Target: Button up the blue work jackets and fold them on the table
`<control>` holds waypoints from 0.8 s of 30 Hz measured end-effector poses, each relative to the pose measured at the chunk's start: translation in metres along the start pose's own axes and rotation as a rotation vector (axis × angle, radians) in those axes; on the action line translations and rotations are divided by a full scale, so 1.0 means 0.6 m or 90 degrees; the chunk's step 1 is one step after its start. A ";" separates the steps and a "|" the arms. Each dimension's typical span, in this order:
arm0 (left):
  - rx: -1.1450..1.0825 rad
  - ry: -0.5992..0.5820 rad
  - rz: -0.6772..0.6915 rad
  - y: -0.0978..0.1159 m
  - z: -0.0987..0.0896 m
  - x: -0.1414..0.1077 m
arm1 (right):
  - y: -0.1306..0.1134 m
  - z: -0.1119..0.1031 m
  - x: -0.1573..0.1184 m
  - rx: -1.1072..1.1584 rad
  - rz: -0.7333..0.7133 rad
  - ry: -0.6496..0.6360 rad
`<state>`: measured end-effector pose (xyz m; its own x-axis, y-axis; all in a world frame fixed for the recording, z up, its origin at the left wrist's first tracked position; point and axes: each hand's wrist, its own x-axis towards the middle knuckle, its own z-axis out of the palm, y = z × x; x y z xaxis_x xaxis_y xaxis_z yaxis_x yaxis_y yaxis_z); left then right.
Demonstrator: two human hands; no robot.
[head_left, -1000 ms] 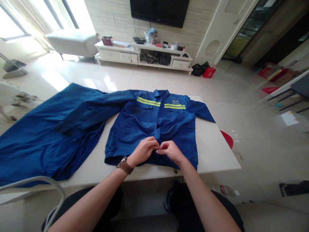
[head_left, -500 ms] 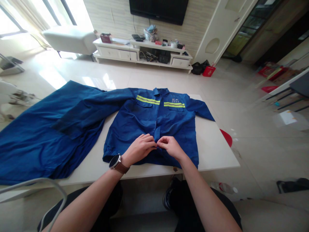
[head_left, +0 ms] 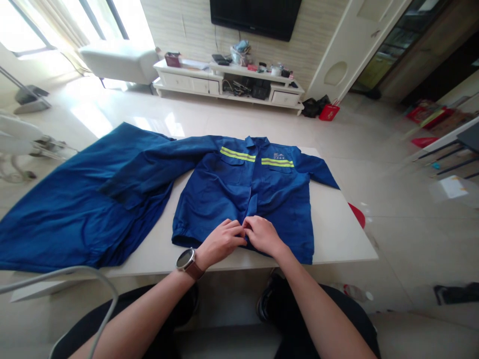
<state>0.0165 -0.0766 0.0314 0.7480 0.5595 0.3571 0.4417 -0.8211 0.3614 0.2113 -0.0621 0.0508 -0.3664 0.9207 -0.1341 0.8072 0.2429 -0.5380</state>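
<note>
A blue work jacket [head_left: 220,189] with yellow reflective stripes lies front side up, its collar at the far side. At the bottom of its front opening, my left hand [head_left: 223,240] pinches the jacket's edge, fingers closed. Right beside it my right hand [head_left: 264,235] is closed on the same front edge, the fingertips of both hands almost touching. What exactly lies between the fingertips is hidden. To the left, a second blue garment [head_left: 63,209] is spread out, with one jacket sleeve lying across it.
Beneath the clothes is a white table [head_left: 340,234]. A grey curved tube [head_left: 101,279] rises at the lower left. Past the table stand a white TV cabinet [head_left: 187,82] and a red bag [head_left: 329,111]. A plastic bottle [head_left: 357,293] lies on the floor at right.
The view has shifted slightly, so the scene sits further right. Both hands have moved a little nearer the jacket's bottom hem, still together at the front opening.
</note>
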 end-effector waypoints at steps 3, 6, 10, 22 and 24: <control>0.042 0.025 -0.013 0.001 0.003 -0.002 | -0.003 0.002 0.004 0.042 0.036 -0.011; 0.113 0.051 -0.006 0.004 0.004 0.001 | 0.000 -0.001 0.011 0.141 0.059 -0.026; 0.176 0.058 -0.014 0.007 0.003 0.006 | 0.004 -0.005 0.018 0.210 0.071 -0.014; 0.163 -0.006 0.087 0.057 0.026 0.024 | 0.021 -0.003 0.010 -0.105 0.101 0.053; 0.153 -0.027 0.095 0.064 0.035 0.026 | 0.031 -0.006 0.013 -0.161 0.091 0.079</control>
<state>0.0554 -0.1018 0.0327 0.8316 0.4294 0.3522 0.4262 -0.9001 0.0909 0.2251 -0.0493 0.0430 -0.1936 0.9776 -0.0829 0.9417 0.1615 -0.2951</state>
